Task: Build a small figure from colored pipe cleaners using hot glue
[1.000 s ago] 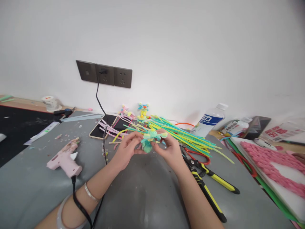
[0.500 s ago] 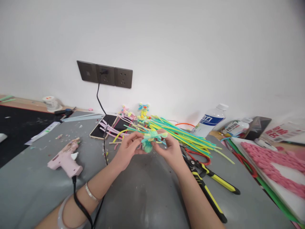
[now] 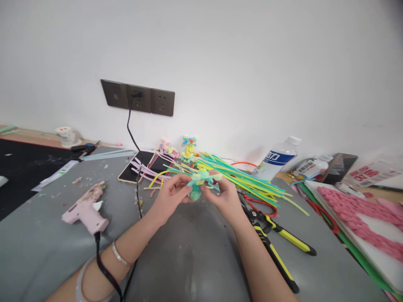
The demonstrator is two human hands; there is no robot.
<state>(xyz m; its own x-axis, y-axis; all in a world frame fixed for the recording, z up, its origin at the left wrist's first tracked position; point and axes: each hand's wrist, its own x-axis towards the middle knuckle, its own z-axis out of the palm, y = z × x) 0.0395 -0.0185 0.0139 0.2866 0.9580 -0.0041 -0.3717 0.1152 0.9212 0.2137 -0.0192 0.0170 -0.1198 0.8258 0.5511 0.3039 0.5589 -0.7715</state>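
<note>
Between my two hands is a small green and pale yellow pipe cleaner figure (image 3: 197, 191), held above the grey tabletop (image 3: 189, 251). My left hand (image 3: 171, 195) grips its left side, thumb in front and fingers curled behind. On the other side, my right hand (image 3: 222, 191) pinches it with the thumb at its front; the fingertips are partly hidden. Just behind lies a bundle of green and yellow pipe cleaners (image 3: 248, 180). Black and yellow pliers (image 3: 277, 230) rest beside my right forearm, next to red-handled scissors (image 3: 262, 205).
A pink glue gun (image 3: 86, 212) lies at left, its black cord running under my left arm. Two finished-looking figures, one pink (image 3: 166, 147) and one yellow-blue (image 3: 189, 147), stand by the wall. A bottle (image 3: 278, 159) leans back right. A phone (image 3: 130, 170) lies under lilac stems (image 3: 145, 171).
The figure has been turned slightly between my fingers, so its green lower part now points more straight down. Both hands stay in nearly the same place.
</note>
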